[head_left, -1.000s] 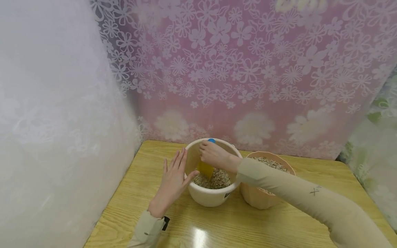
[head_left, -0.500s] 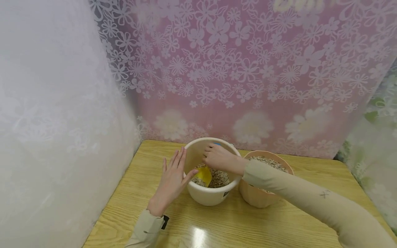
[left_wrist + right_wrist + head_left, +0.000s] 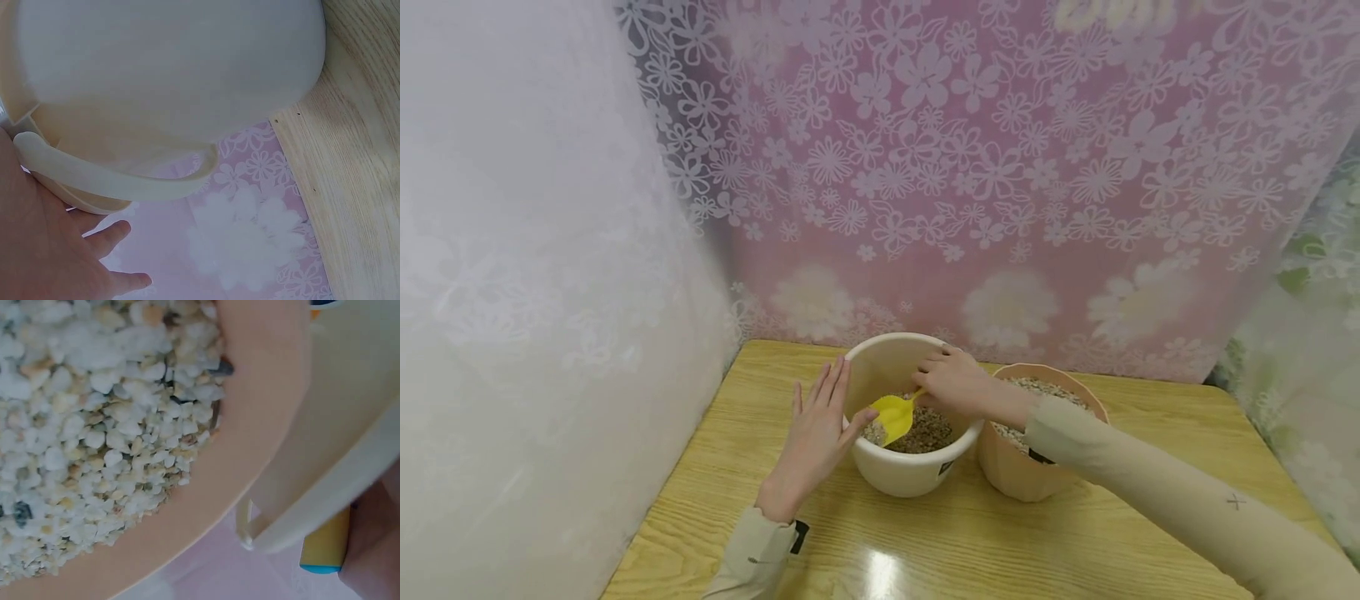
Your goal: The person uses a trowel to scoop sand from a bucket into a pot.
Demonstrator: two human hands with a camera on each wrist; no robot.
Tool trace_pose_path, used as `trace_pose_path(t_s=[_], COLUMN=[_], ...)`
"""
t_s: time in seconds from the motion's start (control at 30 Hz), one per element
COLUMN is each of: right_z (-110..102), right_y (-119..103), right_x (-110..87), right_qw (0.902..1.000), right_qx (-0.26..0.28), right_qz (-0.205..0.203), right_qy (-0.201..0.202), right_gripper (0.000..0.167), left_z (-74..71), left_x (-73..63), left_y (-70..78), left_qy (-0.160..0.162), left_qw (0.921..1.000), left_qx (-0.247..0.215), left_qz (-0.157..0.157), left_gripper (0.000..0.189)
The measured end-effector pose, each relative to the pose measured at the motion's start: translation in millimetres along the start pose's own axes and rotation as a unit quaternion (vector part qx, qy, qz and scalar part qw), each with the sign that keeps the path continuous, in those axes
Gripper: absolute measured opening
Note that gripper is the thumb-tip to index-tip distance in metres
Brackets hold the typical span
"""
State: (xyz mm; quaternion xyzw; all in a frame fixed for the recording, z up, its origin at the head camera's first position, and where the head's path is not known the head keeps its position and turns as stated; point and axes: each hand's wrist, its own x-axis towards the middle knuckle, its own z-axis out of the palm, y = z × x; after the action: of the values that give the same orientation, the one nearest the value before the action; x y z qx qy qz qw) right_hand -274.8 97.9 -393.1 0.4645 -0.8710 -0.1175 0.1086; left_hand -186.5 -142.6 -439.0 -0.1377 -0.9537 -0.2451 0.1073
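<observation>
My left hand (image 3: pixel 811 446) rests with straight fingers against the left rim of a cream bucket (image 3: pixel 898 479). In the left wrist view its fingers spread beside the bucket's pale carry handle (image 3: pixel 119 181). My right hand (image 3: pixel 958 383), over the bucket's right side, grips a yellow scoop (image 3: pixel 897 418). The scoop's blade tilts down to the left inside the bucket, with pale gravel at its front edge, close to the left thumb. Darker gravel (image 3: pixel 931 432) lies at the bucket's bottom. The right wrist view catches the scoop's yellow handle (image 3: pixel 328 540) with a blue end.
A peach-coloured pot (image 3: pixel 1018 479) filled with pale gravel (image 3: pixel 94 437) stands right of the bucket, under the right forearm. Both are on a wooden table (image 3: pixel 820 550). A pink floral curtain (image 3: pixel 925 208) hangs behind, and a whitish one (image 3: pixel 550 292) at the left.
The right hand has moved right with the scoop, whose blade has swung from upright to slanting left. More of the blade shows. The left hand has stayed on the bucket.
</observation>
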Motion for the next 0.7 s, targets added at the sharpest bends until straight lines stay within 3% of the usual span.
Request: trace_pose_path(t_s=[0.37, 0.7], right_z=[-23, -38], right_y=[4, 8], right_x=[-29.0, -59.4], right_qw=[0.9946, 0.9767], right_qx=[0.037, 0.086], right_qz=[0.092, 0.19], right_qy=[0.029, 0.051], right_gripper=[0.021, 0.023], left_z=[1.7, 3.1], left_x=[0.3, 0.7], left_y=[-0.3, -1.0], left_qy=[0.004, -0.002], left_qw=[1.0, 1.0], left_qx=[-0.001, -0.005], left_qz=[-0.001, -0.008], left_gripper=[0.086, 0.088])
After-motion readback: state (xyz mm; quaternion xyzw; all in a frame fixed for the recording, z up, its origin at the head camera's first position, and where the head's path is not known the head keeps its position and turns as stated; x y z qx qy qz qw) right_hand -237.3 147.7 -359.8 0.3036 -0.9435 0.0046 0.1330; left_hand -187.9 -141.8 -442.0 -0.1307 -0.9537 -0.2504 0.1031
